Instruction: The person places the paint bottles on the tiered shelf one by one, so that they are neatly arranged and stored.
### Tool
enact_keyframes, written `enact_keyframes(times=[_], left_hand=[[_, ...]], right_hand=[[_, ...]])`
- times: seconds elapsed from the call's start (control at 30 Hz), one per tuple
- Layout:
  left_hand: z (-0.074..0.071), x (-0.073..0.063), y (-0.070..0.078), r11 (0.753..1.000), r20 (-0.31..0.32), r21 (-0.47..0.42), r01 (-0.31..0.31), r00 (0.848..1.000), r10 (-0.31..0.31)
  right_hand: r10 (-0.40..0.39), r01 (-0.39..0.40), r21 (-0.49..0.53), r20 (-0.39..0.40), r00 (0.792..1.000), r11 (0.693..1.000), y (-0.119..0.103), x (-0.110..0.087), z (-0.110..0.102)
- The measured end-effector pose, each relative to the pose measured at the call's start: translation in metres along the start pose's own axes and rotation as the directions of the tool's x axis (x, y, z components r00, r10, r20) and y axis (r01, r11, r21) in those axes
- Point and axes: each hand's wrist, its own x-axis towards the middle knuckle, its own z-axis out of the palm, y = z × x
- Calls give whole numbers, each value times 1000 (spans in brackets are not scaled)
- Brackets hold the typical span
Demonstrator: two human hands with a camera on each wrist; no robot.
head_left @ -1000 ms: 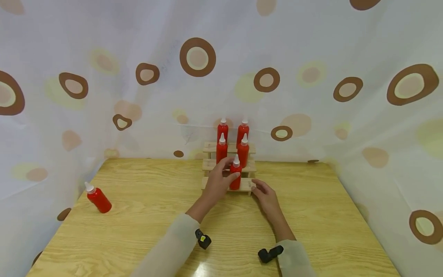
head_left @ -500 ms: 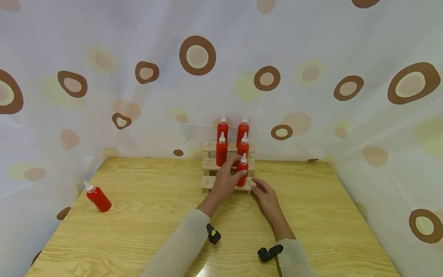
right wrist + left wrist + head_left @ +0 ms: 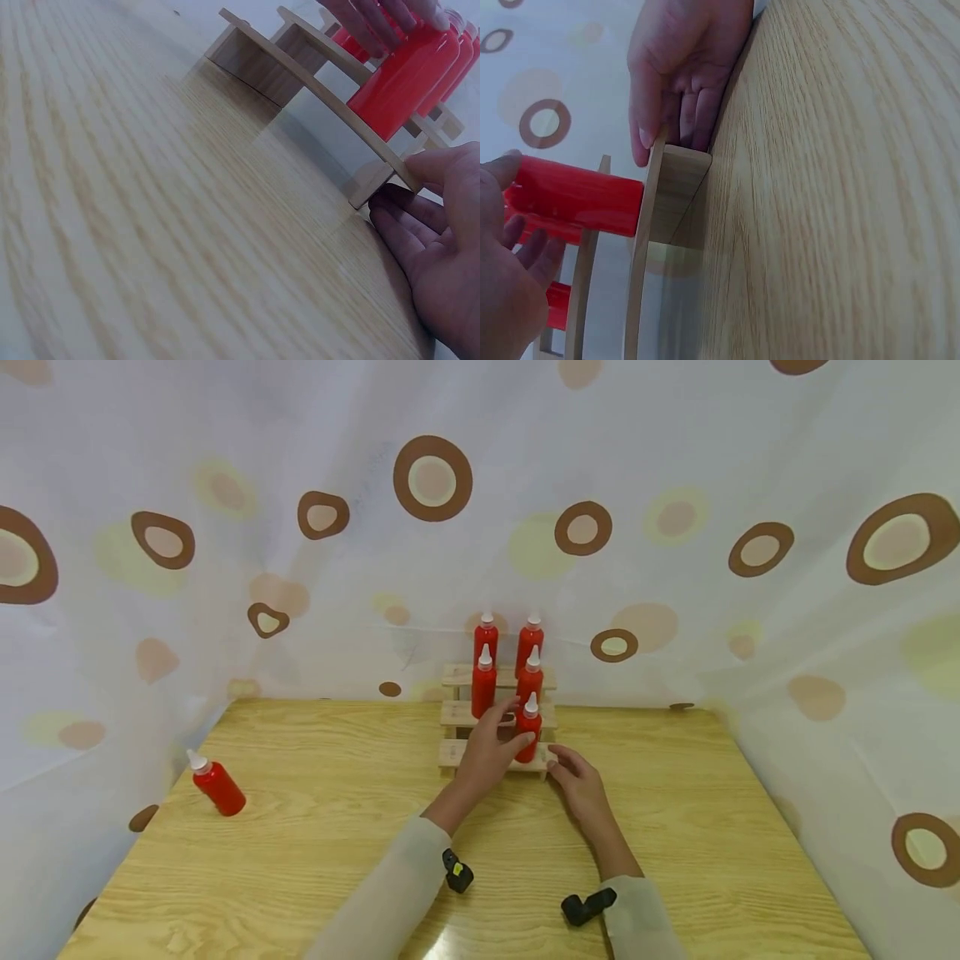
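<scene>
A three-step wooden display rack (image 3: 455, 753) stands at the back of the table. On its lowest step, toward the right end, a red squeeze bottle (image 3: 528, 727) with a white pointed nozzle stands upright. My left hand (image 3: 486, 752) holds this bottle, thumb on the near side and index finger reaching behind; the far contact is hidden. The other fingers curl beside it in the left wrist view. My right hand (image 3: 581, 789) grips the right end of the lowest step. In the right wrist view its thumb (image 3: 427, 165) lies on the board, fingers around the end.
Two red bottles (image 3: 483, 689) (image 3: 530, 681) stand on the middle step, two more (image 3: 486, 639) (image 3: 529, 643) on the top step. Another red bottle (image 3: 221, 789) is at the table's left. A patterned cloth (image 3: 337, 585) hangs close behind the rack.
My left hand has moved the red bottle rightward along the lowest step, then stayed nearly still over the last half second. The right hand has kept its place on the rack.
</scene>
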Motion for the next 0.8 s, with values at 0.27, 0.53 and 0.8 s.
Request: enact_keyframes(times=[0.27, 0.53, 0.8], left_hand=[[-35, -22, 0, 999, -31, -10, 42, 999, -42], [-89, -56, -15, 999, -144, 33, 10, 990, -5], [-150, -97, -26, 987, -256, 150, 58, 966, -17]], right_hand=[[0, 0, 0, -4, 1000, 1000, 1, 2, 1], [3, -3, -4, -19, 1000, 1000, 6, 4, 2], [-7, 6, -24, -38, 999, 1000, 5, 4, 2]])
